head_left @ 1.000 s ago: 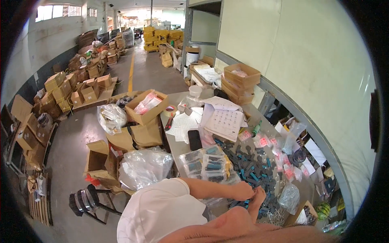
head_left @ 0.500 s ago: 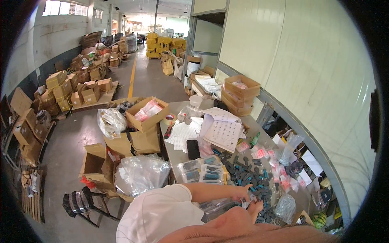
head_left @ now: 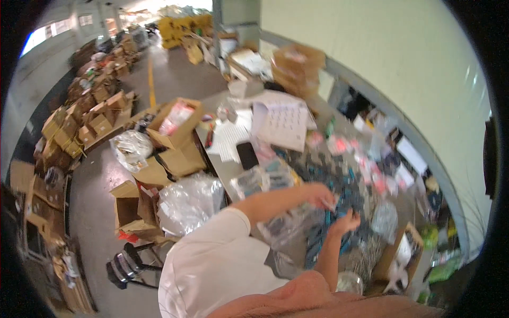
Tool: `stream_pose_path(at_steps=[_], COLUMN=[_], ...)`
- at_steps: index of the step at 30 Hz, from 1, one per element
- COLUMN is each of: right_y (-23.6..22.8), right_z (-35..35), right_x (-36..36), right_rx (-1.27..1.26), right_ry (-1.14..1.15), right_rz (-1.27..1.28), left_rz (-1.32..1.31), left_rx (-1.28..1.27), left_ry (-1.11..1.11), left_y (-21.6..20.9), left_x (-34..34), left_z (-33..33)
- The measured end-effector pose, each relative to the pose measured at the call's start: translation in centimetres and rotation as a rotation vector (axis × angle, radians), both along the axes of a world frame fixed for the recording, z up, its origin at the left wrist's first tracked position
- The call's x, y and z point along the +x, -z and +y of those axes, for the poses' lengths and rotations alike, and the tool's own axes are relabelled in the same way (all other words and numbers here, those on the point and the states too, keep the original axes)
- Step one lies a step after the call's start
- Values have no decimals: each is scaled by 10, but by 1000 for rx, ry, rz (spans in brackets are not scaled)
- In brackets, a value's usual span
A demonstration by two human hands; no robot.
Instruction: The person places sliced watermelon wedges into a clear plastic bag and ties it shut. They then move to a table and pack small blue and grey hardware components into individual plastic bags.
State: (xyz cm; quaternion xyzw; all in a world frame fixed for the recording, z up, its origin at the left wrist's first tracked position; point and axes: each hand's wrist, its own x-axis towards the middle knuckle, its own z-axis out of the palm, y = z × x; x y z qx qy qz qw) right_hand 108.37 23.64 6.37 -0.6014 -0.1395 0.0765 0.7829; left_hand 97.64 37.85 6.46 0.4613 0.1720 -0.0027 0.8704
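Above a pile of dark grey and teal plastic pieces [head_left: 313, 172] on the table, my two hands are close together but apart. My left hand [head_left: 321, 196] has its fingers closed on a small pale item [head_left: 332, 206], too blurred to name. Just right of it and nearer to me, my right hand [head_left: 347, 221] has its fingers drawn together; whatever they hold is hidden. Beneath my left forearm lie clear plastic bags [head_left: 289, 225]. Clear trays [head_left: 254, 180] with dark pieces sit left of the pile.
A black phone [head_left: 247, 155], printed sheets [head_left: 281, 124] and a red-handled cutter [head_left: 210, 138] lie farther back. Pink-and-white packets [head_left: 366, 164] and a clear bag [head_left: 384, 218] are on the right. Open cartons [head_left: 177, 124] and a black stool [head_left: 124, 267] stand left of the table.
My view has tilted and shifted, and the picture is now blurred. My hands have lifted from the near part of the pile and moved apart a little; the right forearm now shows.
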Motion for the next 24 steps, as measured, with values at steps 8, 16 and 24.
stream_pose_path(at_steps=[8, 16, 24], right_y=[-41, 18, -39], right_z=[15, 87, 74], right_x=[-93, -104, -119], right_rx=[-404, -680, -289], right_ry=[-778, -757, -838], right_rz=[-605, -705, -640], left_rz=[128, 371, 67], left_rx=[811, 1488, 1691], left_ry=[-270, -207, -163], left_y=[-75, -29, -11], left_x=[-113, -175, -160], left_z=[46, 57, 34])
